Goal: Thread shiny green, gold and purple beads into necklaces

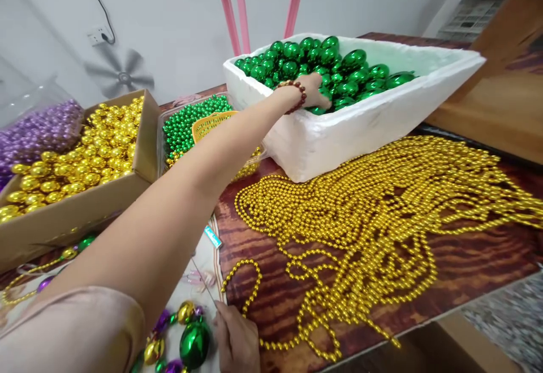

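Observation:
My left hand (314, 91), a beaded bracelet on its wrist, reaches over the near wall of a white foam box (360, 127). Its thumb and fingers are apart among shiny green beads (292, 51); some fingertips are hidden. Low in the view, my right hand (237, 339) is closed on a thin needle (204, 278) that points up and left. Beside it, a strand of mixed beads lies on a pale cloth, with a large green bead (195, 343), a gold bead (185, 312) and purple ones.
Gold bead strings (360, 209) spread over the dark wooden table (263, 254). At left stand a cardboard box of gold beads (146, 147) and a bag of purple beads (42, 130). A tub of small green beads (195, 116) holds a yellow basket (212, 121). A fan (123, 76) is behind.

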Demonstrator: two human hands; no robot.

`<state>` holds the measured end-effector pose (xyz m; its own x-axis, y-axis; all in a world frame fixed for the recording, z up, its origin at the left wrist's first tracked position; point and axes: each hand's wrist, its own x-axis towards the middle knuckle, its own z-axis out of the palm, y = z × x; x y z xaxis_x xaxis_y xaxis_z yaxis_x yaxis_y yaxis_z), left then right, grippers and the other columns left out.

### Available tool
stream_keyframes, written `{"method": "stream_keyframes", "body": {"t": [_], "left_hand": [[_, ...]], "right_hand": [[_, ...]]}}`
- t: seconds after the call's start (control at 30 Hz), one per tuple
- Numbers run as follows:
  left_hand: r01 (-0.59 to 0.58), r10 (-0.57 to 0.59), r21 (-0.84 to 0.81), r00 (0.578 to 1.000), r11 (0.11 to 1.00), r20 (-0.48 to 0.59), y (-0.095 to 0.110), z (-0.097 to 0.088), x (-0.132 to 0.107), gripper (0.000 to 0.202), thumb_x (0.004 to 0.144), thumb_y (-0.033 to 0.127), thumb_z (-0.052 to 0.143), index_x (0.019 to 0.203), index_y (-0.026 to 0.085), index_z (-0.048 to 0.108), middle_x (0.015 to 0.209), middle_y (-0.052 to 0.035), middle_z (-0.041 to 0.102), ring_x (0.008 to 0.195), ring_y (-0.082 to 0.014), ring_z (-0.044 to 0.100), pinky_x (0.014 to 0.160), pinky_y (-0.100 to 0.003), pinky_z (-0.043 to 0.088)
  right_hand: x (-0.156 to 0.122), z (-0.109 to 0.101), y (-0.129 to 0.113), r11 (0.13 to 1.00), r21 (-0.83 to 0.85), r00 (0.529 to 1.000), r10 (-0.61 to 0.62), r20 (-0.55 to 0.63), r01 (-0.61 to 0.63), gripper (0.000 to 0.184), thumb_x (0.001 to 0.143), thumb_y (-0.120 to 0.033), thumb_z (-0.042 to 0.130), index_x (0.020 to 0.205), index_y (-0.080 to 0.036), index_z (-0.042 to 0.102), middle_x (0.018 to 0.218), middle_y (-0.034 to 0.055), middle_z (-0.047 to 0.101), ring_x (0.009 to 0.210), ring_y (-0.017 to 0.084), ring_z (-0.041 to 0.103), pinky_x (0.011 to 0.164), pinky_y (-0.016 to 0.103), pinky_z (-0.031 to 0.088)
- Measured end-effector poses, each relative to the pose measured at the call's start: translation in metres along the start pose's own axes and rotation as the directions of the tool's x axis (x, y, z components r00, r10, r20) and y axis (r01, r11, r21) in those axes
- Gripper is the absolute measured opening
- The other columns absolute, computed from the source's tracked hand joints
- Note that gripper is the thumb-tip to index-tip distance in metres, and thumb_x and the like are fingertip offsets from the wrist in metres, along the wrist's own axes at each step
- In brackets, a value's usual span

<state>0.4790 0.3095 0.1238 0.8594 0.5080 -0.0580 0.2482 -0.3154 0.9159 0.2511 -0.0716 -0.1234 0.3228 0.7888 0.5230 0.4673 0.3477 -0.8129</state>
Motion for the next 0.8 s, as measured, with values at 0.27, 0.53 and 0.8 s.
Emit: {"method": "stream_keyframes", "body": {"t": [0.27, 0.53, 0.8], "left_hand": [[-0.188, 0.038, -0.516, 0.957, 0.836, -0.288, 0.033, -0.038, -0.144, 0.008, 0.091, 0.022, 0.064, 0.092, 0.014, 0.065, 0.086, -0.0050, 0.067, 0.084, -0.0160, 0.065, 0.097, -0.044, 0.052], [-0.312, -0.403, -0.874, 0.794, 0.372, -0.455, -0.039, -0.021, -0.380, 0.021, 0.093, 0.016, 0.057, 0.113, 0.011, 0.064, 0.113, -0.0152, 0.072, 0.115, -0.0256, 0.068, 0.104, -0.040, 0.054], [-0.406, -0.578, -0.888, 0.680, 0.216, -0.451, -0.087, 0.023, -0.491, 0.032, 0.093, 0.014, 0.055, 0.124, 0.008, 0.060, 0.118, -0.0184, 0.070, 0.118, -0.0284, 0.067, 0.110, -0.044, 0.051]], "right_hand": [[-0.008, 0.009, 0.014, 0.995, 0.097, 0.996, -0.006, -0.095, 0.015, 0.028, 0.102, -0.020, 0.046, 0.110, -0.019, 0.072, 0.074, 0.0039, 0.074, 0.060, 0.015, 0.073, 0.060, 0.019, 0.058], [-0.001, -0.006, 0.013, 0.991, 0.134, 0.994, -0.025, 0.107, 0.010, 0.026, 0.096, -0.011, 0.054, 0.114, -0.016, 0.072, 0.082, 0.0048, 0.077, 0.065, 0.014, 0.075, 0.068, 0.016, 0.060], [0.004, -0.008, 0.002, 0.995, 0.027, 0.989, 0.090, 0.118, -0.094, 0.020, 0.097, -0.025, 0.059, 0.107, -0.015, 0.074, 0.077, 0.0051, 0.077, 0.060, 0.016, 0.073, 0.068, 0.024, 0.063]]}}
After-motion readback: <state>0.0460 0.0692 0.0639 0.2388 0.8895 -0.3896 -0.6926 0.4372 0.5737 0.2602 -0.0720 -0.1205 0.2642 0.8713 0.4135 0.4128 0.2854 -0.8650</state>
